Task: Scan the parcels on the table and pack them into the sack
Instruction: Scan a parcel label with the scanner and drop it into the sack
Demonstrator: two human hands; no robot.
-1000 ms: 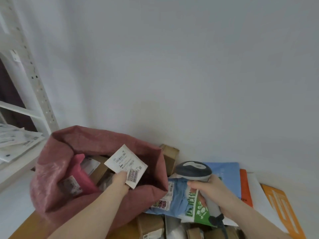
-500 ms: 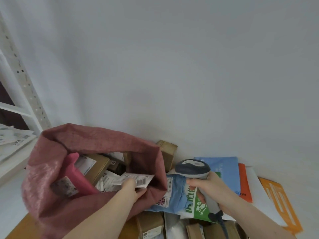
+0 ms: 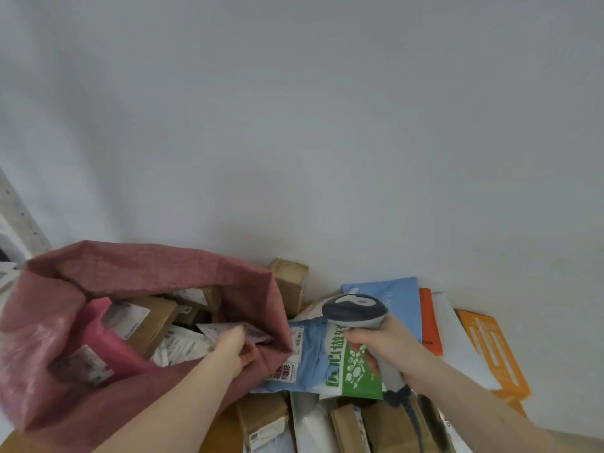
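Head view, items by size. Wall (image 3: 327,125): plain pale grey, filling the upper frame. Sack (image 3: 42,338): red woven, mouth open, standing at left on the tabletop (image 3: 222,429); contents include brown cartons, a pink mailer (image 3: 108,348) and white labelled packets. Blue-and-green mailer (image 3: 327,361): lying just right of the sack, touching its wall, label facing up. Blue envelope (image 3: 398,299), orange envelope (image 3: 429,318) and orange-yellow folder (image 3: 490,351): flat at right, overlapping. Brown carton (image 3: 289,286): upright behind the sack, against the wall. More cartons and white packets (image 3: 261,420): near edge, partly cut off. Scanner (image 3: 354,310): grey-headed, over the blue-and-green mailer. Right hand (image 3: 382,344): fingers wrapped round the scanner's handle. Left hand (image 3: 233,349): inside the sack mouth, fingers pinching a white labelled parcel (image 3: 228,330) lying flat atop the contents.
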